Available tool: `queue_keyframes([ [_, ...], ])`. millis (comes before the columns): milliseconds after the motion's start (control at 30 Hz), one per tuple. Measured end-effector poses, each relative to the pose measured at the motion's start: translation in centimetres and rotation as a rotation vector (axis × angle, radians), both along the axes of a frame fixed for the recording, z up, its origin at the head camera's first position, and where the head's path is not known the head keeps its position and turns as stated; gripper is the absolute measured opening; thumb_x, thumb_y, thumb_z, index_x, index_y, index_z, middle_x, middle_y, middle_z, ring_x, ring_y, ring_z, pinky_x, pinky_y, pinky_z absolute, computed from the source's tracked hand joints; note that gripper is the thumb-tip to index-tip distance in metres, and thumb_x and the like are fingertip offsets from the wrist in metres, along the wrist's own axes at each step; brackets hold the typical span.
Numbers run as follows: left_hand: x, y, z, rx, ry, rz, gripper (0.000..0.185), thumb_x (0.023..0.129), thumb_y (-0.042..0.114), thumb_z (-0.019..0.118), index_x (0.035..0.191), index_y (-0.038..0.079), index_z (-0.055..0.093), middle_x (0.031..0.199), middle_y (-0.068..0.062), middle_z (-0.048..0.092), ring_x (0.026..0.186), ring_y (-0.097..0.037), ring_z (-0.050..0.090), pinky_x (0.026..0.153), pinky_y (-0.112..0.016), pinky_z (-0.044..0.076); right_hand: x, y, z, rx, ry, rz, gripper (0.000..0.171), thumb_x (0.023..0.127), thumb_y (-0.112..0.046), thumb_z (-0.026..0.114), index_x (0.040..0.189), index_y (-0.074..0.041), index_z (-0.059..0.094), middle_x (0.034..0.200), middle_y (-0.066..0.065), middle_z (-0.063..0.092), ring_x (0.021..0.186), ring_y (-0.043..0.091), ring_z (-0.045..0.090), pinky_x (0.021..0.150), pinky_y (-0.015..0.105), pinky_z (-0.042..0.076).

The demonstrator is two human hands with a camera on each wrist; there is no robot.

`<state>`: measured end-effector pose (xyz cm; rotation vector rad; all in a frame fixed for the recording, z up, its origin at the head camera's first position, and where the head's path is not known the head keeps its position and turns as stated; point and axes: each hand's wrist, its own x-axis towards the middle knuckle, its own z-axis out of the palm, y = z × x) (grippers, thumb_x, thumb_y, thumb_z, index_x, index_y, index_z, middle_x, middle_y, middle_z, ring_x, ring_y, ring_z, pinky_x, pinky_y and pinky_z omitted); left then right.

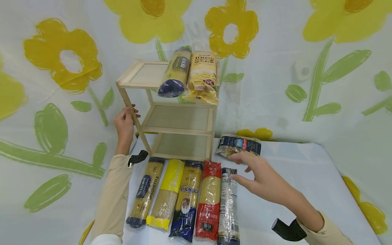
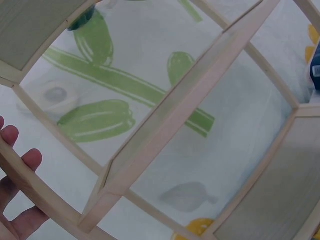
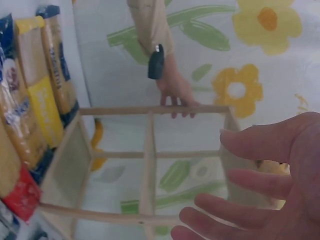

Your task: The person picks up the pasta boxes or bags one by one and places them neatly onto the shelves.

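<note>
Right hand [image 1: 267, 179], fingers loosely spread and empty, is nearer the rightmost long pasta packet [image 1: 228, 207], which lies to its left, long axis running away from the person; thumb contact is unclear. Left hand [image 1: 124, 125] grips the wooden rack's [image 1: 180, 117] left post.

Matt wooden shelf [image 1: 177, 130], glossy plastic pasta packets [image 1: 186, 199]

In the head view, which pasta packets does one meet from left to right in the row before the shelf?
Spaghetti 5 packet, yellow-ended packet, Ankara packet, red-ended packet, packet covered in small print.
</note>
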<state>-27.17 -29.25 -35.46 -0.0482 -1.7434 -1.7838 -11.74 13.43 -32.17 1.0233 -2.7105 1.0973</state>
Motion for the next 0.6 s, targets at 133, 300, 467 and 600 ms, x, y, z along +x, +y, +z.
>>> queue_keyframes([
  [133, 0.0, 0.0, -0.1, -0.015, -0.012, 0.017, 0.030, 0.098, 0.025, 0.050, 0.098, 0.004, 0.071, 0.086, -0.011, 0.064, 0.075, -0.028, 0.063, 0.062, -0.027, 0.050, 0.8, 0.7, -1.9, -0.007, -0.074, -0.021, 0.039, 0.088, -0.023, 0.070, 0.124, -0.017, 0.056, 0.120, -0.006, 0.058, 0.104, 0.010, 0.055, 0.074, 0.027, 0.051],
  [300, 0.0, 0.0, -0.2, -0.007, -0.015, 0.023, 0.029, 0.098, 0.025, 0.050, 0.097, 0.004, 0.070, 0.085, -0.007, 0.064, 0.074, -0.024, 0.063, 0.063, -0.023, 0.050, 2.0, 1.0, -4.4, 0.005, -0.172, -0.053, 0.039, 0.089, -0.033, 0.067, 0.124, -0.018, 0.055, 0.118, -0.008, 0.057, 0.100, 0.011, 0.054, 0.072, 0.026, 0.051],
  [467, -0.1, 0.1, -0.2, -0.007, -0.010, 0.012, 0.030, 0.098, 0.024, 0.049, 0.096, 0.003, 0.070, 0.086, -0.006, 0.064, 0.074, -0.024, 0.063, 0.064, -0.021, 0.051, 3.1, 1.2, -6.9, 0.015, -0.252, -0.111, 0.043, 0.087, -0.038, 0.068, 0.123, -0.018, 0.055, 0.117, -0.006, 0.055, 0.097, 0.013, 0.055, 0.066, 0.025, 0.050],
  [600, -0.2, 0.2, -0.2, -0.005, -0.007, 0.017, 0.030, 0.098, 0.024, 0.049, 0.096, 0.003, 0.070, 0.085, -0.005, 0.064, 0.074, -0.025, 0.063, 0.063, -0.025, 0.051, 3.7, 1.2, -8.9, 0.015, -0.323, -0.163, 0.044, 0.085, -0.039, 0.070, 0.121, -0.018, 0.056, 0.115, -0.003, 0.055, 0.094, 0.016, 0.055, 0.062, 0.024, 0.050],
])
